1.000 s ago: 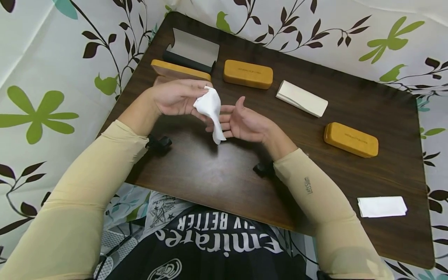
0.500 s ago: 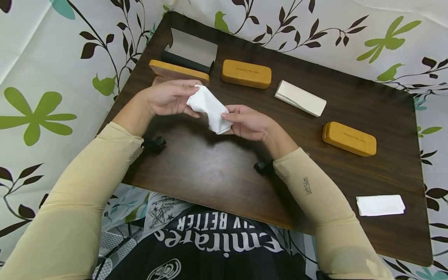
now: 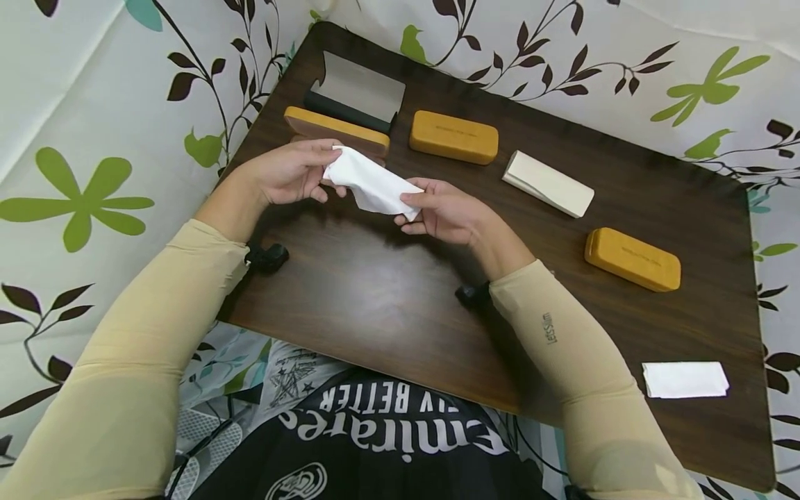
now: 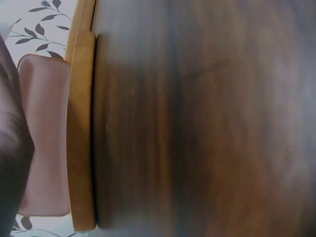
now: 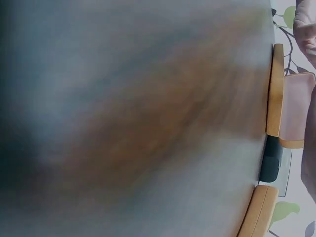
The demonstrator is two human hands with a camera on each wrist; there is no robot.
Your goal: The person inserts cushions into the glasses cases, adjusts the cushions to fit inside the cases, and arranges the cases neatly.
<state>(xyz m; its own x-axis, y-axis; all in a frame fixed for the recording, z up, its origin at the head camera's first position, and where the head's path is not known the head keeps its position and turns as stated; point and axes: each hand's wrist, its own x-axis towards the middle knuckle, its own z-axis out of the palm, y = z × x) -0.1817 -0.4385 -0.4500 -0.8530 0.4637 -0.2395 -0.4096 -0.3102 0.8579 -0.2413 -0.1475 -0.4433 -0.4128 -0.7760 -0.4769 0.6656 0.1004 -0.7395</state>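
A thin white cloth is stretched between my two hands above the dark table in the head view. My left hand pinches its upper left corner between thumb and fingers. At the lower right end, my right hand pinches the cloth's edge with thumb on top. Just behind the left hand stands an open mustard-yellow hard case, partly hidden by that hand and the cloth. Its pinkish lining shows in the left wrist view. The cloth is out of sight in both wrist views.
A dark open case with grey inside lies at the back left of the table. Two shut yellow cases, one at the back and one at the right, flank a folded cream case. A folded white cloth lies front right.
The right hand, open beside the hanging cloth a second ago, has taken hold of its free end. The cloth has since been pulled out flatter as the hands moved apart.
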